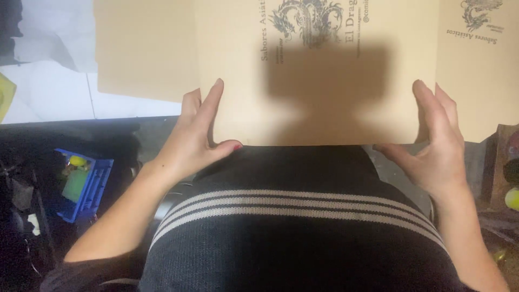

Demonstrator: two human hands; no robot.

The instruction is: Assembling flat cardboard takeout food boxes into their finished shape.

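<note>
Nearest the lens: dark knitted sweater (pixel 303 238) with pale stripes across it, filling the lower middle of the view. Beyond it, flat tan cardboard sheet (pixel 324 92) with dark printed dragon artwork near its far edge, lying level and spanning the upper centre, its near edge just above the sweater. Shadow of a head and shoulders cast across the sheet's middle. Second tan sheet (pixel 143 48) partly beneath the first, jutting out at upper left; third printed tan sheet (pixel 481 70) overlapping at upper right. White surface (pixel 54 92) underneath at far left. Dark floor area below, with blue plastic crate (pixel 89 186) at lower left, small yellow and green items inside.

Left hand (pixel 197 138) pressed against the central sheet's left edge, fingers stretched flat along the side, thumb tucked under the near corner, red polish on the thumbnail; grasping the sheet, not clenched. Right hand (pixel 438 140) at the opposite edge, fingers extended upward beside the right side, thumb reaching toward the near corner; touching or lightly gripping the edge, firmness of the hold not discernible. Yellow-green round object (pixel 512 198) at the far right margin.
</note>
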